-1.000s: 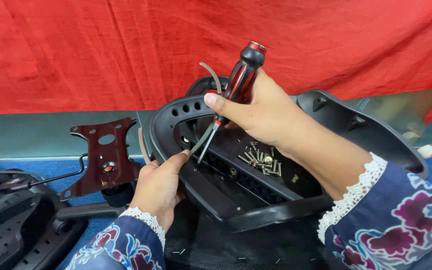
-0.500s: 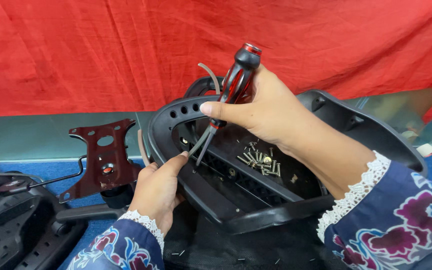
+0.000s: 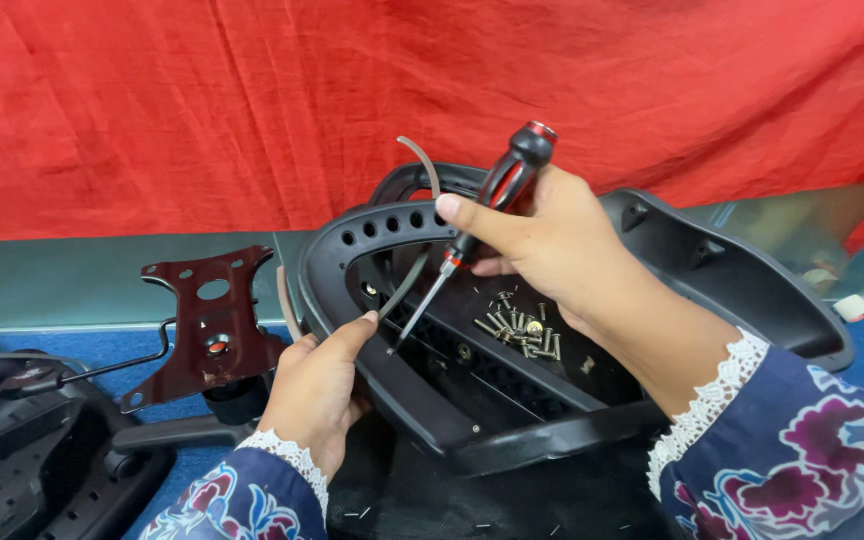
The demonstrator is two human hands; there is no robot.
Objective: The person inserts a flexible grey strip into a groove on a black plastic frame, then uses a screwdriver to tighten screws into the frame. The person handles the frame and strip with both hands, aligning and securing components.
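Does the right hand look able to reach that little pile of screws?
Probably yes: the screws lie uncovered inside the black chair frame, just below the right hand, though it grips a screwdriver.

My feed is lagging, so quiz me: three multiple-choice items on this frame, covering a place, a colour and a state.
1. Where does the heap of screws lie?
A. inside the black chair shell
B. on the dark red metal plate
C. in the left hand

2. What colour is the backdrop cloth?
A. blue
B. red
C. grey

3. How is the screwdriver held?
A. lying flat
B. tip up
C. tip down, gripped by the right hand

Answers: 1 A, the screws sit in the shell's hollow; 2 B, red fills the background; 3 C, the handle is uppermost.
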